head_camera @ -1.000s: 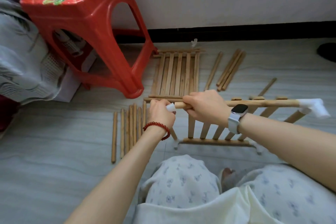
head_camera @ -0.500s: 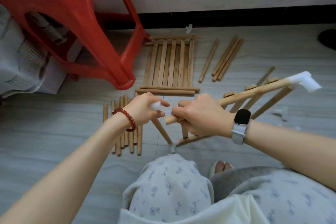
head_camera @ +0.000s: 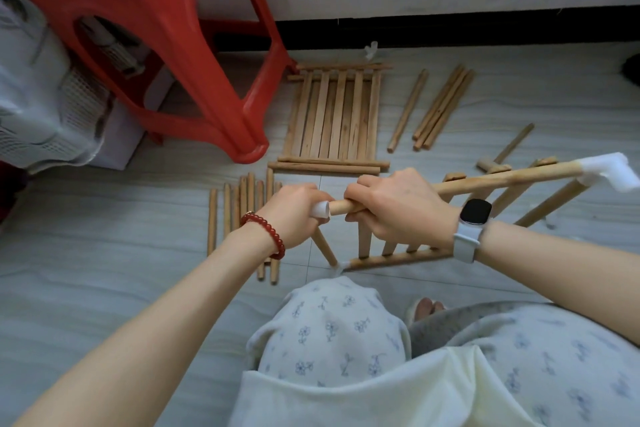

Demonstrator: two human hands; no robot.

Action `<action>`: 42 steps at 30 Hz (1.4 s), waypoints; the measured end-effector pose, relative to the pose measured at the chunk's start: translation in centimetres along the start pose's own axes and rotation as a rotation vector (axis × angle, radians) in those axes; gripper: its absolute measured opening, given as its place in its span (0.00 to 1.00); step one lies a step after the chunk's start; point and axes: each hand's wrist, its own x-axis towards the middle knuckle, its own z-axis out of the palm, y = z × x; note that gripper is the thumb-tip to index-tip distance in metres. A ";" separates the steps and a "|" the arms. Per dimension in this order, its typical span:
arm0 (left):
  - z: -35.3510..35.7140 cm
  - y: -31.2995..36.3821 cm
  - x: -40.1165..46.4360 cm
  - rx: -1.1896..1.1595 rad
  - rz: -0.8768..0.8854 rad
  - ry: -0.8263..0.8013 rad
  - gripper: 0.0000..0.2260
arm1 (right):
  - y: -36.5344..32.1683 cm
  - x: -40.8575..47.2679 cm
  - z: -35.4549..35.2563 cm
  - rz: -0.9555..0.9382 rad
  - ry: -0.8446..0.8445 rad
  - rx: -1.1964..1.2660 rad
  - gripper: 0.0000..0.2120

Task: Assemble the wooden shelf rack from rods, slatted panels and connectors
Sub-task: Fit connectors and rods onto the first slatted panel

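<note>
My right hand (head_camera: 398,210) grips a long wooden rod (head_camera: 502,178), the top rail of a slatted panel (head_camera: 398,255) that stands tilted on the floor before my knees. A white connector (head_camera: 606,173) caps the rod's far right end. My left hand (head_camera: 294,215) grips a white connector (head_camera: 320,210) whose mouth meets the rod's near end. A short rod (head_camera: 325,250) slants down from under that hand to another white connector (head_camera: 337,269) at the panel's lower corner.
A second slatted panel (head_camera: 334,114) lies flat ahead, beside a red plastic stool (head_camera: 156,45). Loose rods lie in a row at the left (head_camera: 239,218) and in a group at the right (head_camera: 443,107). A small white connector (head_camera: 371,50) sits by the dark skirting.
The rod's near end and the connector in my left hand, apart half a second ago, now meet. The rail tilted up at its right end over the past second.
</note>
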 end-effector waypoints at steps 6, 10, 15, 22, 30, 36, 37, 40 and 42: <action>0.3 0.5 0.9 0.133 -0.027 0.065 0.07 | 0.0 0.2 0.0 0.023 -0.021 0.021 0.13; 0.5 0.7 1.4 0.167 -0.097 0.067 0.08 | -0.1 -0.1 -0.1 0.029 -0.038 0.019 0.13; 0.9 0.3 1.4 0.091 -0.037 0.097 0.07 | -0.1 -0.1 -0.2 0.039 -0.043 0.019 0.13; 1.1 -2.0 0.0 -1.133 -0.064 -0.005 0.07 | 0.5 -0.1 -0.5 0.079 -0.039 0.017 0.14; -1.4 -1.7 0.3 -0.619 -0.002 -0.216 0.06 | 0.7 -0.1 -0.8 0.097 -0.097 0.054 0.14; -0.3 -1.1 -0.6 -0.537 0.067 -0.128 0.04 | 0.4 -0.6 -0.8 0.087 -0.111 0.038 0.15; 0.0 -1.1 -0.8 -0.532 0.076 -0.100 0.04 | 0.3 -0.6 -0.8 0.089 -0.111 0.037 0.15; 0.7 -1.0 -1.0 -0.511 0.079 -0.038 0.04 | 0.3 -0.5 -0.7 0.098 -0.111 0.040 0.15; 1.0 -1.0 -1.0 -0.492 0.088 -0.012 0.05 | 0.3 -0.6 -0.7 0.104 -0.108 0.037 0.15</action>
